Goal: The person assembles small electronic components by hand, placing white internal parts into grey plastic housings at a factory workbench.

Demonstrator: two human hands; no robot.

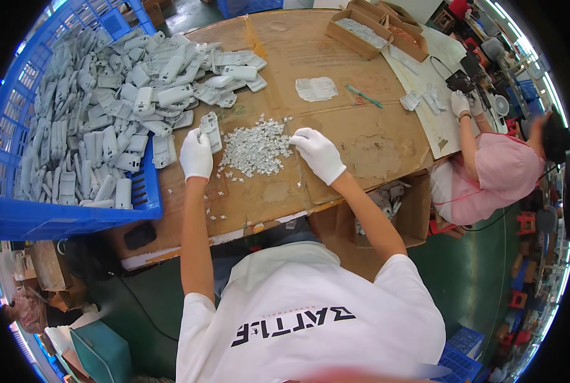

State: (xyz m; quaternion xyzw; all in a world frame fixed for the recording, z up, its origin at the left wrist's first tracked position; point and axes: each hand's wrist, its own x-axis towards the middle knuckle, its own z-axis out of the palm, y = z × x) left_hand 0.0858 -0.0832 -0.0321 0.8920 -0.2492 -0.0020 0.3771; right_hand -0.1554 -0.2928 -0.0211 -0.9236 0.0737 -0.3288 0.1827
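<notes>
My left hand (196, 155), in a white glove, holds a grey plastic casing (210, 129) upright at the left edge of a pile of small silvery metal pieces (254, 149). My right hand (317, 152), also in a white glove, rests with its fingertips on the right edge of that pile. Both hands are over a cardboard-covered table (361, 140). Whether the right fingers pinch a piece cannot be made out.
A blue crate (55, 217) full of several grey casings stands at the left, with more spilled onto the table (227, 70). Cardboard trays (361, 32) stand at the back. A person in pink (495, 172) works at the right. An open box (393, 210) sits under the table edge.
</notes>
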